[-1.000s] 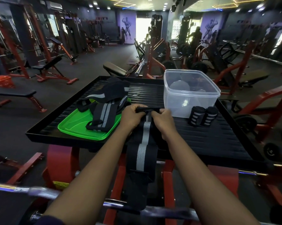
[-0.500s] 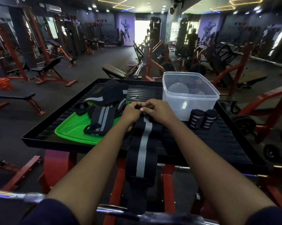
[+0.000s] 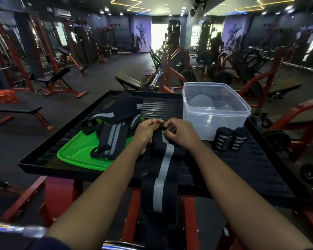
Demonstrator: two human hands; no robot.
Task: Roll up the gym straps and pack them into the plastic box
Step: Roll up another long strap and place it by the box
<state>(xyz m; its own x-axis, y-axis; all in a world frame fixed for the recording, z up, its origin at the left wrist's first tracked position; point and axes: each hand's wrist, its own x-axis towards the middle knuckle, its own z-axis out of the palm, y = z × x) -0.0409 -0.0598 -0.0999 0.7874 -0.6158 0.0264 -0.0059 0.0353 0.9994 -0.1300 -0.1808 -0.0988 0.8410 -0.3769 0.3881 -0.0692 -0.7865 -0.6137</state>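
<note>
Green tray point(image 3: 74, 154) sits at 9 o'clock of the hands, on the black ribbed platform point(image 3: 260, 168). Its far part is hidden under a pile of loose straps point(image 3: 114, 134), black with grey stripes. They overlap, so the count is unclear.

Left hand point(image 3: 145, 130): fingers curled, pinching the far end of the long strap point(image 3: 163, 159). Right hand point(image 3: 181, 131) is just beside it, fingers curled on the same end. Both sets of fingers mostly cover that end, so can't tell how much is rolled.

The long strap runs from the hands toward 6 o'clock, flat between the forearms and over the platform's near edge. Its tail goes dark low in frame.

Plastic box point(image 3: 215, 109) is at 1 o'clock of the right hand, top open. Its contents are just blurry clear shapes. Two rolled straps point(image 3: 230, 138) are at 3 o'clock of the right hand, side by side, just in front of the box and outside it.
</note>
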